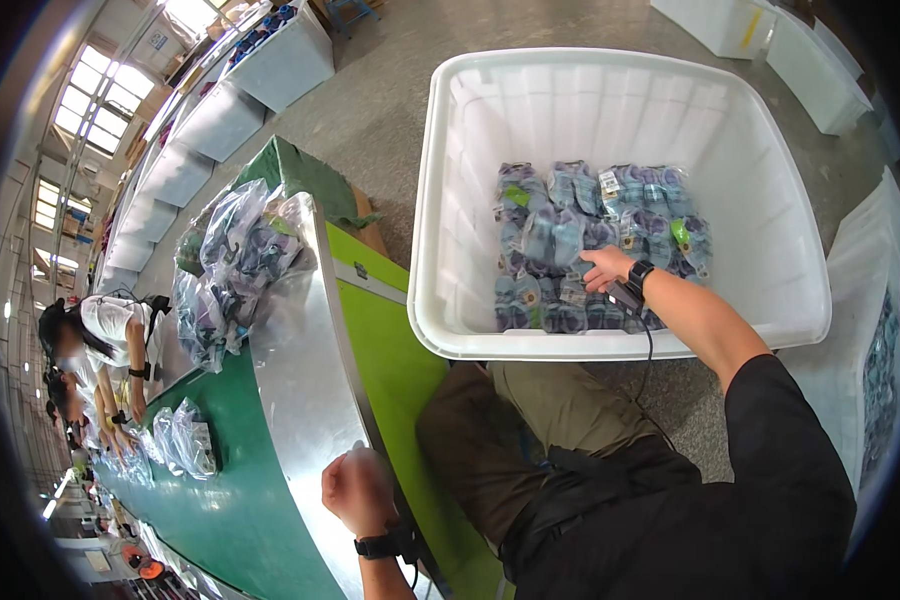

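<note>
My right hand [607,268] reaches down into a large white plastic bin [620,350]. Its fingers are bent together at the edge of one clear-bagged pack [598,236] of blue and purple textile goods. Several similar packs [540,240] lie in rows on the bin's bottom, some with green or white labels. To the left, my left hand [358,490] is over the metal edge [310,400] of a work table, apart from the packs. It looks curled, but blur hides its fingers. Black bands with cables sit on both wrists.
A heap of bagged goods [240,270] lies at the table's far end; more bags [185,440] rest on its green surface [230,500]. Two people [115,340] work across the table. White bins [285,60] line the left; another container [865,330] stands at right.
</note>
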Demonstrator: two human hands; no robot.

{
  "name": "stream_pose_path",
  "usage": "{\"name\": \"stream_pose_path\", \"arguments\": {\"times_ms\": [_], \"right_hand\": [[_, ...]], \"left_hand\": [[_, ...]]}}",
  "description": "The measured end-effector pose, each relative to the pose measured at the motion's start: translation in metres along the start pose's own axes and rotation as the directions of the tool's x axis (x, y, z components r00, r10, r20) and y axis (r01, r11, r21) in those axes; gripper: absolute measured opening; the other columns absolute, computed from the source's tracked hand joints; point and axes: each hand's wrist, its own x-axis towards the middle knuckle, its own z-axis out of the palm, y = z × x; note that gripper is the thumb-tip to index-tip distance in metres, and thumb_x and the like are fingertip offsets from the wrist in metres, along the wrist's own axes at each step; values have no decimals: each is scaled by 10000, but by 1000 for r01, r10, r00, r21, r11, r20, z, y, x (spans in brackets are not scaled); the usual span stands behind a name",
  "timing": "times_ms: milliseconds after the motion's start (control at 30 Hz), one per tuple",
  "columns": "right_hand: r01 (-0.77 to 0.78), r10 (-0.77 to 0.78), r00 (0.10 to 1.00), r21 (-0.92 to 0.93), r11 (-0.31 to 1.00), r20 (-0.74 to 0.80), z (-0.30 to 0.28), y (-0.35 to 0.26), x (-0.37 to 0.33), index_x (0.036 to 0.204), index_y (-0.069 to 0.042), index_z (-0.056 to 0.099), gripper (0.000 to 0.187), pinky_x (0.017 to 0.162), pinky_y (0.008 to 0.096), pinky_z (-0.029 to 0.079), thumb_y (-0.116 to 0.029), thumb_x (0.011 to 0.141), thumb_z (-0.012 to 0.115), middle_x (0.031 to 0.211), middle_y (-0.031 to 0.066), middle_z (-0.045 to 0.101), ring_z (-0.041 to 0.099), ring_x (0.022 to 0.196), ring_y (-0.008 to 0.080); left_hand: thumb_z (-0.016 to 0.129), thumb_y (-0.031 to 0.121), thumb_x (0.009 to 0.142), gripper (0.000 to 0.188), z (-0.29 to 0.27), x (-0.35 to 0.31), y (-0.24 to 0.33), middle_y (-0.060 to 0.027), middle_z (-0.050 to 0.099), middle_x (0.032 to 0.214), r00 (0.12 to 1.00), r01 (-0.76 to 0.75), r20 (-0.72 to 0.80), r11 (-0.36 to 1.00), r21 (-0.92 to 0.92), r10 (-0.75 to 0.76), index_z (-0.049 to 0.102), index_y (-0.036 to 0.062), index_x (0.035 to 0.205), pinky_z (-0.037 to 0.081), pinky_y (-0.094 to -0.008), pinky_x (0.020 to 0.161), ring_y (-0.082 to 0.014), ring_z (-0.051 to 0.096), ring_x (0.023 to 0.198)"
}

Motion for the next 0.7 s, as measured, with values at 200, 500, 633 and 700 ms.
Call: {"name": "stream_pose_path", "arguments": {"times_ms": [200, 500, 633, 700], "right_hand": [[179, -178, 983, -2, 984, 47, 35, -9, -57, 1326, 49, 478, 518, 575, 310, 558, -319, 975, 577, 1053, 188, 681, 715, 765, 223], [728, -681, 669, -450, 518, 298, 132, -21, -149, 1173, -9, 593, 400, 763, 381, 514, -337, 944, 606, 968, 112, 667, 654, 886, 242], [743, -798, 521, -621, 250, 303, 172, -10, -153, 1119, -27, 645, 368, 794, 440, 503, -337, 926, 604, 1010, 149, 639, 633, 914, 342], [689, -838, 449, -718, 104, 309, 189, -13, -168, 1082, -32, 666, 343, 801, 453, 504, -327, 917, 605, 1016, 150, 646, 635, 925, 354]], "left_hand": [[642, 83, 945, 155, -8, -1, -6, -17, 636, 797, 1000, -26, 2, 1000, -9, 26, 636, -27, 1055, 405, -165, 526, -37, 513, 603], [641, 63, 940, 152, -6, -2, -4, -24, 635, 772, 999, 0, 46, 996, -94, 4, 637, -31, 1059, 413, -163, 537, -43, 525, 606], [643, 47, 933, 169, -18, 6, 1, -104, 704, 909, 986, 118, 135, 984, -130, -101, 633, -41, 1077, 487, -197, 600, -94, 621, 708], [635, 68, 948, 195, -31, 14, 8, -124, 711, 954, 956, 226, 213, 969, -99, -201, 632, -45, 1106, 513, -210, 628, -115, 647, 768]]}}
